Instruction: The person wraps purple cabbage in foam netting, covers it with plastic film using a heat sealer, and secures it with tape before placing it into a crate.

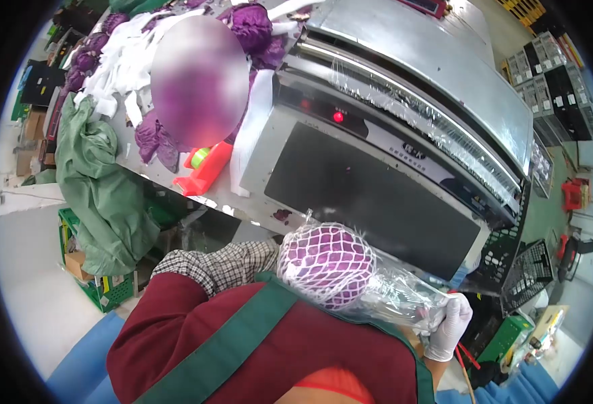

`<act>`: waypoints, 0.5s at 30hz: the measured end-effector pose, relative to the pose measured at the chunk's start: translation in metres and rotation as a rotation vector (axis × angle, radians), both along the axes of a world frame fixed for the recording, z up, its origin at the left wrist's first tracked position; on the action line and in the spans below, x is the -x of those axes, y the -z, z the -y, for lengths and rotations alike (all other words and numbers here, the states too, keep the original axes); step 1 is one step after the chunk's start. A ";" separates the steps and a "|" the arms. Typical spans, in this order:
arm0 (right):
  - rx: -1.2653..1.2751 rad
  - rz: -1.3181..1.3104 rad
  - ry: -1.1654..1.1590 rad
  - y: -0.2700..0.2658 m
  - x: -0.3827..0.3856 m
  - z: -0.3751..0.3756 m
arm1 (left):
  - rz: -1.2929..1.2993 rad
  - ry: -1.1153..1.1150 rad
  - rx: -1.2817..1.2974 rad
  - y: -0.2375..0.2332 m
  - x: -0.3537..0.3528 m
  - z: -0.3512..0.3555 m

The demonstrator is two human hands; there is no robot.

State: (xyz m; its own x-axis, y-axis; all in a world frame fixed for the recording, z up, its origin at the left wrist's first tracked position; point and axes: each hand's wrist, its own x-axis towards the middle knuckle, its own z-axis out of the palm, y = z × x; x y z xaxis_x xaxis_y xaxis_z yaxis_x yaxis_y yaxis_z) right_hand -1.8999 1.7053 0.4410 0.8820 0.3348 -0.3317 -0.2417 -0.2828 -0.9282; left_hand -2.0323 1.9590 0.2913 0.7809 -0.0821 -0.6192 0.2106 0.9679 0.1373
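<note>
A purple cabbage in a white foam net sits close against my chest. Clear plastic film stretches from it to the right. My right hand, in a white glove, is closed on the end of this film. From the left, my forearm in a checked sleeve reaches to the cabbage; my left hand is hidden behind it, so its fingers do not show. Just beyond the cabbage lies the dark flat plate of a film-wrapping machine.
The machine's metal cover and film roll lie behind the plate. A red tape dispenser stands left of it. Loose purple cabbages and white foam nets cover the table. Green cloth hangs off its left side.
</note>
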 end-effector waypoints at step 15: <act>0.042 1.383 -1.050 -0.157 0.159 -0.079 | 1.093 0.555 -0.564 -0.126 0.103 -0.099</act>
State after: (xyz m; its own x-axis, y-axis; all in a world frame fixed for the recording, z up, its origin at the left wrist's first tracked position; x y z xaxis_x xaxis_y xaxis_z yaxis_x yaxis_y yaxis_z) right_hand -2.0588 1.7839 0.5981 -0.0713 0.9159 0.3951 0.9469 0.1867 -0.2619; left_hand -2.1350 2.0584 0.4169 0.8393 -0.4881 0.2396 0.0810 0.5480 0.8325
